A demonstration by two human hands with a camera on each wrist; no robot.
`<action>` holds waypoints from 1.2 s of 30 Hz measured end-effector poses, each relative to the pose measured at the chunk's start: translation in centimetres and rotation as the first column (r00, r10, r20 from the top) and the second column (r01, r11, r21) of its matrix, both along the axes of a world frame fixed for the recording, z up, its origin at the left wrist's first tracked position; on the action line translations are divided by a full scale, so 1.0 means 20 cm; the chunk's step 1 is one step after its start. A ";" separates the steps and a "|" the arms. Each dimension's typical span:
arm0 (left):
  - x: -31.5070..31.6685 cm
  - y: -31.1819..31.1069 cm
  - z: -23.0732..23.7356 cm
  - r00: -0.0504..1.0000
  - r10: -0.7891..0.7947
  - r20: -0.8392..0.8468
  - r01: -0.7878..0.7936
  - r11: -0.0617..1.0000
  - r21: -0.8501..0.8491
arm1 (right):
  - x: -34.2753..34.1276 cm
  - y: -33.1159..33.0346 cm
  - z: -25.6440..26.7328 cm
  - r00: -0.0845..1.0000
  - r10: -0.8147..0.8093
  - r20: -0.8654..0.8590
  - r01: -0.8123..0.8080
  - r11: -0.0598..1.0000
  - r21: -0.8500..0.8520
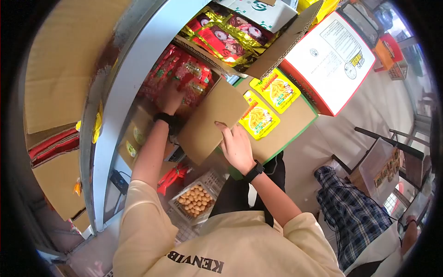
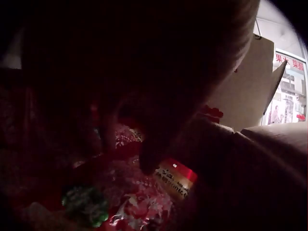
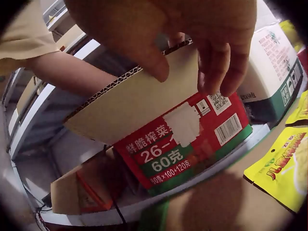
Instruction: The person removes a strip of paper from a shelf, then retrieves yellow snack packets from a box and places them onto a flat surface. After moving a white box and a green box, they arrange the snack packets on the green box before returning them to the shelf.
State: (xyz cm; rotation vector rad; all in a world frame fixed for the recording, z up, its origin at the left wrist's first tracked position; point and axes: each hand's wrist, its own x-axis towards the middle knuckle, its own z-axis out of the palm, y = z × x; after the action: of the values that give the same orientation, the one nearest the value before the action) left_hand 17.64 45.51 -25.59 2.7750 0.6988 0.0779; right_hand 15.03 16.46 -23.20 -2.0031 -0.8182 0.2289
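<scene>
In the head view my left hand (image 1: pixel 171 96) reaches into an open carton among red plastic packets (image 1: pixel 191 69). Deep shadow covers this hand in the left wrist view, with shiny red packets (image 2: pixel 139 204) just below its fingers; I cannot tell whether it grips one. My right hand (image 1: pixel 237 147) holds the carton's raised cardboard flap (image 1: pixel 210 122). Seen from the right wrist, the thumb lies on the flap's near face and a finger shows behind its edge. The carton's red and green printed side (image 3: pixel 192 139) faces this camera.
Two yellow food packets (image 1: pixel 259 115) lie on a green-edged cardboard surface (image 1: pixel 295 131) beside the right hand. Behind stand an open box of red-and-gold packets (image 1: pixel 226 39) and a white-and-red carton (image 1: pixel 332 60). Below is a crate of round brown items (image 1: pixel 196 201). Another person's plaid garment (image 1: pixel 350 212) shows at right.
</scene>
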 end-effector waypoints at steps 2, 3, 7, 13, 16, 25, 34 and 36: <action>0.01 0.04 0.00 0.999 -0.009 -0.032 0.007 0.997 -0.071 | 0.00 0.01 0.01 1.000 -0.006 -0.010 0.006 1.000 0.003; 0.00 0.06 0.01 1.000 -0.020 -0.007 0.020 0.993 -0.112 | 0.01 0.01 0.03 1.000 -0.009 -0.007 0.009 1.000 -0.001; -0.02 0.25 0.03 0.994 -0.105 0.038 0.109 0.986 -0.130 | -0.03 0.07 0.09 0.999 -0.011 0.049 0.004 0.992 0.124; 0.04 0.28 0.08 0.974 -0.195 0.119 0.191 0.981 0.039 | 0.07 0.29 0.21 0.968 0.106 0.227 -0.129 0.988 0.088; 0.08 0.20 0.04 0.970 -0.232 0.066 0.226 0.970 0.090 | 0.07 0.35 0.22 0.972 0.096 0.216 -0.116 0.990 0.084; 0.11 0.17 -0.01 0.967 -0.254 -0.014 0.254 0.967 0.028 | -0.03 0.30 0.08 0.988 0.070 0.134 -0.069 0.997 -0.018; 0.12 -0.01 0.06 0.951 -0.302 -0.066 0.309 0.929 0.205 | -0.13 0.30 0.04 0.995 -0.032 0.093 0.032 0.999 0.004; 0.12 -0.02 0.05 0.947 -0.320 0.004 0.307 0.912 0.270 | -0.13 0.30 0.04 0.994 -0.043 0.104 0.041 0.999 0.021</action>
State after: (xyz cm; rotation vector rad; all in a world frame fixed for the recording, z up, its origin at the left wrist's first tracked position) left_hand 19.98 45.01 -24.60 3.0928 0.2337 0.1859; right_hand 12.49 22.42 -22.32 -2.0259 -0.8394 0.0928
